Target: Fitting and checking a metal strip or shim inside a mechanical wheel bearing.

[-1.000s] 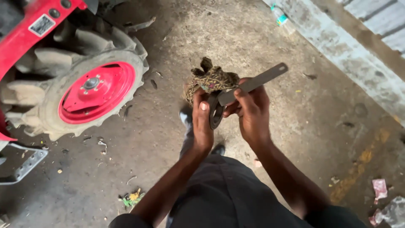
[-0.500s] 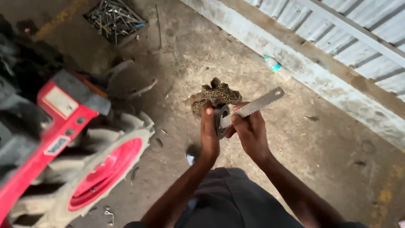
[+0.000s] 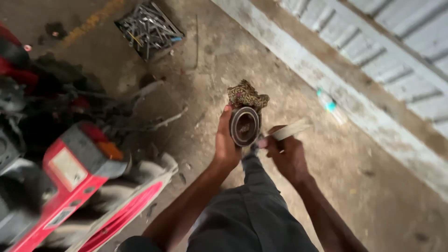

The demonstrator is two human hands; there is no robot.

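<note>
Round metal part (image 3: pixel 244 126), on patterned rag (image 3: pixel 246 95): gripped in my left hand (image 3: pixel 227 142); right hand (image 3: pixel 285 154), just right, clenches flat tool (image 3: pixel 290 129).

Dusty concrete floor (image 3: pixel 210 60), bearing a tray of metal tools (image 3: pixel 148 29) well beyond and left of the left hand (image 3: pixel 227 144); a red wheeled machine (image 3: pixel 70 177) to its left; a small bottle (image 3: pixel 329 105) beyond the right hand (image 3: pixel 287 156).

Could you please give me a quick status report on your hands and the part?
Left hand holds round metal part with rag. Right hand grips flat tool beside it. Nothing between them.
</note>
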